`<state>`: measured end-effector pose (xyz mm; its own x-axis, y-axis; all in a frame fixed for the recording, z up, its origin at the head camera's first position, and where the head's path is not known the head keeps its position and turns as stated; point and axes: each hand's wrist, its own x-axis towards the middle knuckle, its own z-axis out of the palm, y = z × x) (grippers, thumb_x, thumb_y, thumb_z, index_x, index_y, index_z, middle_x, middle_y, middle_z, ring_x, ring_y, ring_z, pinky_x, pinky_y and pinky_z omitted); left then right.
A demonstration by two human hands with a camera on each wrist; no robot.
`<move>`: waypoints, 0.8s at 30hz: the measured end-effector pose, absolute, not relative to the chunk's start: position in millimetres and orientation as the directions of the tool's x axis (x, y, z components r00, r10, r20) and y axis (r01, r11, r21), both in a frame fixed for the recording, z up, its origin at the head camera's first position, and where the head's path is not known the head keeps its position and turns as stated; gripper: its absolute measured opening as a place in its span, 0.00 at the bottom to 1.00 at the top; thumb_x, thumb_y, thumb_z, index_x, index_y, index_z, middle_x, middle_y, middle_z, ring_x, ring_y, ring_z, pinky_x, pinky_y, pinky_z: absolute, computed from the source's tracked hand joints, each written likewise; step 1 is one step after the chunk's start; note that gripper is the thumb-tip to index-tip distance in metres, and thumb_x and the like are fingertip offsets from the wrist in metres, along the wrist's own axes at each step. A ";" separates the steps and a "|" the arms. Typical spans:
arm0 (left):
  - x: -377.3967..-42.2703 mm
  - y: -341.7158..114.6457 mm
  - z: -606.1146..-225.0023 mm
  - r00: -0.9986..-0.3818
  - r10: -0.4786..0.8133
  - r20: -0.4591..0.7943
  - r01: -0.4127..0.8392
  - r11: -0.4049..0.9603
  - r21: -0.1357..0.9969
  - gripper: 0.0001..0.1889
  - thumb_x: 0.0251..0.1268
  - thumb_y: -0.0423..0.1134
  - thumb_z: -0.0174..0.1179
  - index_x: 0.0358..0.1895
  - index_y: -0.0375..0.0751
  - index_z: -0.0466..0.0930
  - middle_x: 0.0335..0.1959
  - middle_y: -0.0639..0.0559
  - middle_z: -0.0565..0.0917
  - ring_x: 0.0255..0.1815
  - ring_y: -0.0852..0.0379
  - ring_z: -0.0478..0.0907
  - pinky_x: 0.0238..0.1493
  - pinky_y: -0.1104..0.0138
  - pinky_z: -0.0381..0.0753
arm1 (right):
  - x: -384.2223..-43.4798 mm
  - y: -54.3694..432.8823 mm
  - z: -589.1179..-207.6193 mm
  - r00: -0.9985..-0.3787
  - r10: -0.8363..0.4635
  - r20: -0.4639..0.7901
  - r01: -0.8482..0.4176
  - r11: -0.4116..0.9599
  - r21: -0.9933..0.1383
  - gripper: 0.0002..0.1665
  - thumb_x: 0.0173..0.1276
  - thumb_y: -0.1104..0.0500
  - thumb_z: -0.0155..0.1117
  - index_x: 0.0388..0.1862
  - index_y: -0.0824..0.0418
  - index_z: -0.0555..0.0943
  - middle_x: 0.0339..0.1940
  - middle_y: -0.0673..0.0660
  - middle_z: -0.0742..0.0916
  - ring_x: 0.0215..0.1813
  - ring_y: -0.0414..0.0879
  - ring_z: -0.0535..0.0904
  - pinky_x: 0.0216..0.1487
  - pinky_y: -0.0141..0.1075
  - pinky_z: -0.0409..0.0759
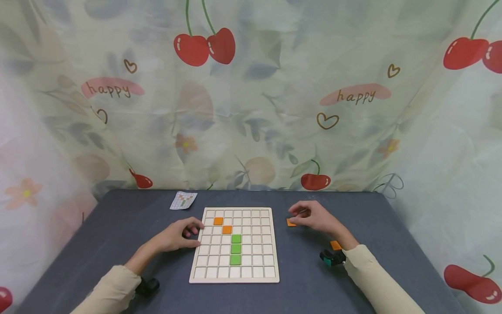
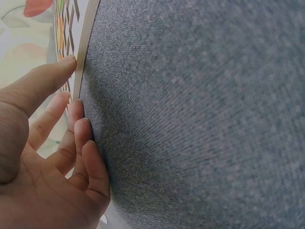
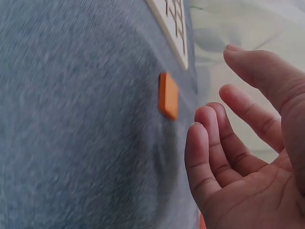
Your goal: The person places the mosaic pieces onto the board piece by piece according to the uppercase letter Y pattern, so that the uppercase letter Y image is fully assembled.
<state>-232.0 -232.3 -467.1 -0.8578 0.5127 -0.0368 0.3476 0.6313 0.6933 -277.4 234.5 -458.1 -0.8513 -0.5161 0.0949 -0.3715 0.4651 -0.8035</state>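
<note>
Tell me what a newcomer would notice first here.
Probably the big red cherries printed on the backdrop, above the table. Next, the pale grid board near the table's middle, with three green tiles in a column and two orange tiles up and to their left. The left hand is at its left edge, the right hand by a loose orange tile.

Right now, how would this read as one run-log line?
left hand: touching left edge of board | right hand: near loose orange tile, not gripping | on board: two orange tiles, three green tiles
</note>
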 end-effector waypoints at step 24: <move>-232.4 -231.7 -466.0 -0.867 0.495 -0.057 0.316 0.634 0.705 0.21 0.63 0.37 0.73 0.57 0.38 0.78 0.41 0.49 0.76 0.41 0.50 0.73 0.43 0.59 0.72 | -288.2 233.8 -475.2 -0.890 -0.453 0.043 -0.348 0.617 -0.706 0.25 0.56 0.55 0.83 0.51 0.62 0.85 0.45 0.54 0.85 0.44 0.48 0.78 0.49 0.46 0.77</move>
